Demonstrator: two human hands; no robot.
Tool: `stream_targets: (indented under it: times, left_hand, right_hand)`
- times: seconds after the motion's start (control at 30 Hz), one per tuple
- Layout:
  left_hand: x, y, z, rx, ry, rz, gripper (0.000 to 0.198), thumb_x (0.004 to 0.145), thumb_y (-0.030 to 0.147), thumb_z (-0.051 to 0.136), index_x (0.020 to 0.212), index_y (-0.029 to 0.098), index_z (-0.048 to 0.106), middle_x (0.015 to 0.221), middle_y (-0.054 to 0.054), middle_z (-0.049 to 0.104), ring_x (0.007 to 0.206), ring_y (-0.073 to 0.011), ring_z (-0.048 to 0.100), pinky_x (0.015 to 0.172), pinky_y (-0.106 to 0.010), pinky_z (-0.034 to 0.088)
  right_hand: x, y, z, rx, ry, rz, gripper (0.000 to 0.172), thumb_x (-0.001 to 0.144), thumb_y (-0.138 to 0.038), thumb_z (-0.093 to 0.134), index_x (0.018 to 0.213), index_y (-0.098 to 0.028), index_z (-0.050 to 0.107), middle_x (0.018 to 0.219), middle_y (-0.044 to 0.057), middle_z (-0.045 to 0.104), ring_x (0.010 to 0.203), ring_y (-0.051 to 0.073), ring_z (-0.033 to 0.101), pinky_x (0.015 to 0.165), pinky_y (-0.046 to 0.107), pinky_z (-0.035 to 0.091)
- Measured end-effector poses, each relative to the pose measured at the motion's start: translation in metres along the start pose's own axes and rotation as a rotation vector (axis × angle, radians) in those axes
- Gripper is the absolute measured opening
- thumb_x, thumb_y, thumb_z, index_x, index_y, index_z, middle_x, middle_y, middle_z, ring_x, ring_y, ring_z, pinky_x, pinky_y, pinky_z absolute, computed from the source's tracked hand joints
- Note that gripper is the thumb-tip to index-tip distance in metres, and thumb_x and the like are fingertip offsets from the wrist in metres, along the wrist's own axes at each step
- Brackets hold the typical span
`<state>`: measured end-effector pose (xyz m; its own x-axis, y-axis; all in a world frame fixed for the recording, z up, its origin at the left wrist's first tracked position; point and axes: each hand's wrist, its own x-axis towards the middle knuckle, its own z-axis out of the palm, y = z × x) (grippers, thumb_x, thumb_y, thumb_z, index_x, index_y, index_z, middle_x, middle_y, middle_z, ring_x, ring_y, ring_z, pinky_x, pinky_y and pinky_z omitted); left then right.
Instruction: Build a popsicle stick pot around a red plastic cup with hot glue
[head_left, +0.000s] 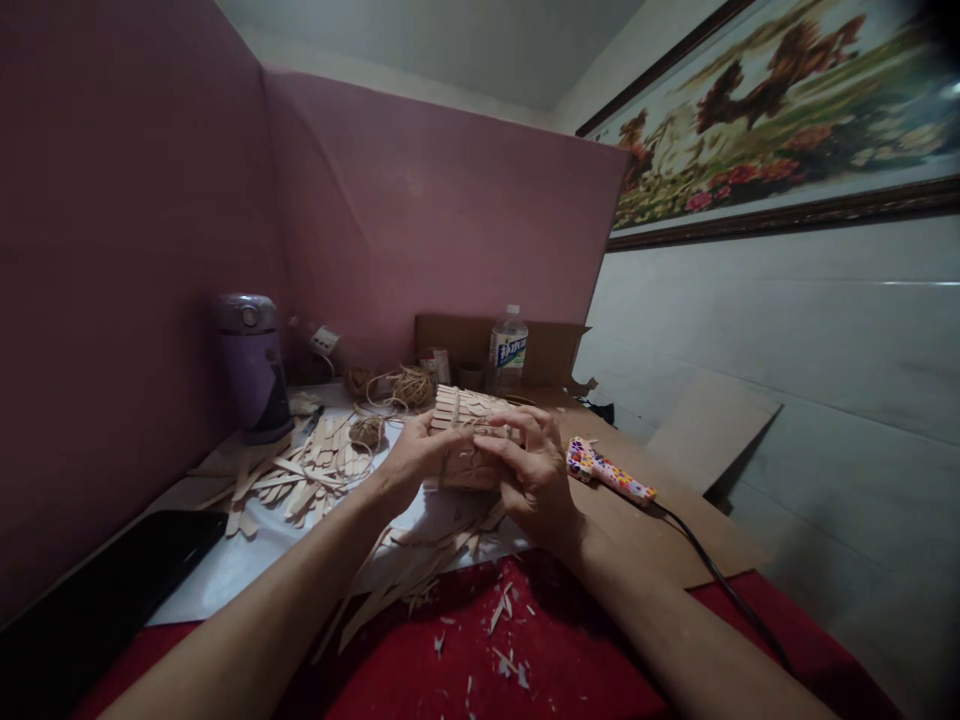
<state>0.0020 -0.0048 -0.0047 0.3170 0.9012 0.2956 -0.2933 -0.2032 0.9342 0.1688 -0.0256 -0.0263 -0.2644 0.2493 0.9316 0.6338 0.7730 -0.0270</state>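
Between my hands, above the table, is a rounded holder made of wooden craft sticks [466, 400] set side by side, with twine running across it. My left hand [411, 462] grips its left side, the thumb lying along the front. On the right, my right hand [536, 478] has bent fingers pressed against the front and upper side. The fingertips of both hands nearly meet at the twine; whether they pinch a loose end is too small to tell. The holder's lower right part is hidden behind my right hand.
Loose craft sticks [311, 475] lie in a pile at left, near twine balls [411, 385]. A purple flask [253, 365] and a plastic bottle [508, 350] stand behind. A flower-patterned glue gun [611, 472] with a black cord lies at right. Wood scraps litter the red cloth [555, 640].
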Motion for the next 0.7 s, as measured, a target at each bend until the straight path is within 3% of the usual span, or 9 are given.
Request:
stream_targets:
  times: [0.17, 0.43, 0.7]
  left_hand:
    - [0.0002, -0.0005, 0.0001, 0.003, -0.003, 0.006, 0.039, 0.067, 0.03, 0.075, 0.101, 0.013, 0.069, 0.111, -0.013, 0.07, 0.1, -0.0271, 0.065, 0.084, -0.035, 0.05]
    - [0.002, -0.0018, -0.0014, 0.029, 0.02, 0.007, 0.035, 0.066, 0.024, 0.072, 0.1, 0.015, 0.07, 0.107, -0.01, 0.072, 0.096, -0.0241, 0.066, 0.08, -0.03, 0.05]
    - [0.0013, -0.0027, -0.0016, 0.025, 0.015, 0.01, 0.032, 0.067, 0.02, 0.068, 0.099, 0.014, 0.069, 0.099, -0.008, 0.073, 0.089, -0.0213, 0.067, 0.081, -0.03, 0.05]
  right_hand:
    - [-0.0002, 0.0005, 0.0002, 0.01, -0.009, 0.005, 0.038, 0.074, -0.003, 0.055, 0.102, -0.027, 0.068, 0.112, 0.005, 0.058, 0.111, 0.026, 0.045, 0.096, 0.05, 0.041]
    - [0.0017, -0.0011, -0.0024, 0.016, 0.055, 0.009, 0.035, 0.075, -0.002, 0.052, 0.095, -0.026, 0.067, 0.107, 0.005, 0.059, 0.106, 0.025, 0.046, 0.093, 0.049, 0.042]
    - [0.0001, -0.0019, -0.0011, 0.017, 0.015, -0.005, 0.037, 0.073, -0.002, 0.052, 0.097, -0.025, 0.068, 0.108, 0.006, 0.058, 0.108, 0.026, 0.046, 0.094, 0.049, 0.041]
